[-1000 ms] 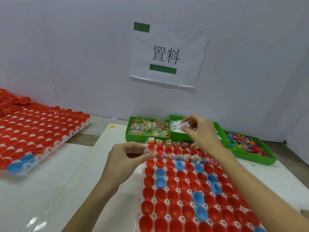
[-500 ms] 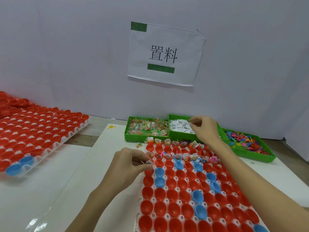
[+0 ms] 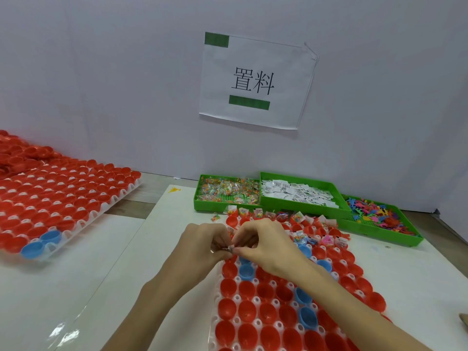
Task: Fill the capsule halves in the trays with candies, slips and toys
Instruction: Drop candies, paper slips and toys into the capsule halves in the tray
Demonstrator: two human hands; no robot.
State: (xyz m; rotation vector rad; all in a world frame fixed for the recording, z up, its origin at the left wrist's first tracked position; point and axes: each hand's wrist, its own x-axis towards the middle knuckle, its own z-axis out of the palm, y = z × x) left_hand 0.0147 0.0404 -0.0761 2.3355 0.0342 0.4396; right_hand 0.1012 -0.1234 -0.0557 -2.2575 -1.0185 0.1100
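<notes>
Left hand point(image 3: 202, 245) is curling its fingers and pinching a small slip or packet point(image 3: 230, 248) at the fingertips; the item is too small to identify or to give a long axis. Right hand point(image 3: 266, 244) is meeting it from the other side, thumb and forefinger pinching the same item. Both hands are hovering over the far left part of the near capsule tray point(image 3: 236, 297).

Going left to right:
- A second capsule tray point(image 3: 83, 219) is lying at the far left, carrying red halves plus two blue halves point(image 3: 41, 243) at its near corner. Its right edge is standing well apart from the near tray, with bare white board point(image 3: 106, 269) between them.
- The near tray is running its long axis from the viewer toward the wall. Its capsule halves are opening upward; most are red, and at least six blue ones are showing. The two farthest rows are holding candy packets point(image 3: 298, 217) and slips.
- Three green bins are sitting in a row just beyond the tray's far edge: candy bin point(image 3: 202, 198), slip bin point(image 3: 339, 196), toy bin point(image 3: 415, 239).
- A paper sign point(image 3: 253, 79) is hanging on the wall above.
</notes>
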